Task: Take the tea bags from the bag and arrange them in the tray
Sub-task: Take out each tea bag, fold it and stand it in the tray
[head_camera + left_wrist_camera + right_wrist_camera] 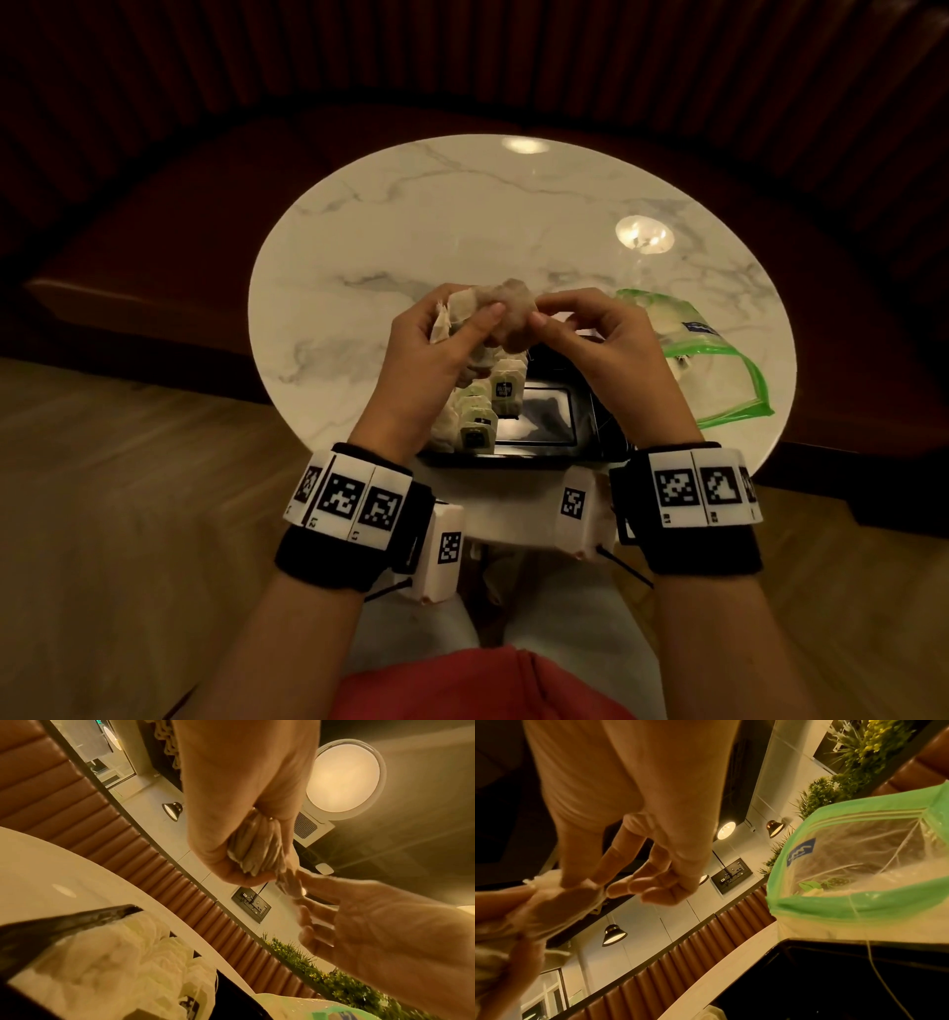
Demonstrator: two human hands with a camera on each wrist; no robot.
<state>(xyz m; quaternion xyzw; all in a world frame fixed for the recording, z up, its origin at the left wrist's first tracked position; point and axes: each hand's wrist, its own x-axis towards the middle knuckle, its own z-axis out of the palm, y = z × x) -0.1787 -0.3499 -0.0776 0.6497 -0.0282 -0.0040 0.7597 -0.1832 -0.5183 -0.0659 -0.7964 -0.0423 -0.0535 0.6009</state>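
Pale paper fills our left hand (pixel 429 344): we clutch a bunch (pixel 257 850) of tea bags, fingers curled round it, thumb pressed on the front. In the left wrist view the bags sit edge-on in the fist, packed side by side. Our right hand (pixel 611 339) meets the bunch from the other side and pinches one bag (pixel 513 313) at its edge between thumb and forefinger; the other fingers hang loosely curled. That bag touches the rest of the bunch, and whether it has come free of them we cannot tell.

Below the grip lies the black tray (pixel 590 452) on the marble table (pixel 462 221). Its left part, under our left hand, holds a row of bags (pixel 477 426) standing on edge, their tags facing us; the part under our right hand shows bare glossy bottom. Thin strings dangle from the bunch toward the row.

Just to the right of our right hand lies the green-edged zip bag (pixel 719 370), its mouth open toward the grip, touching the tray's far right corner. In the right wrist view a few pale things show inside it, too blurred to name.
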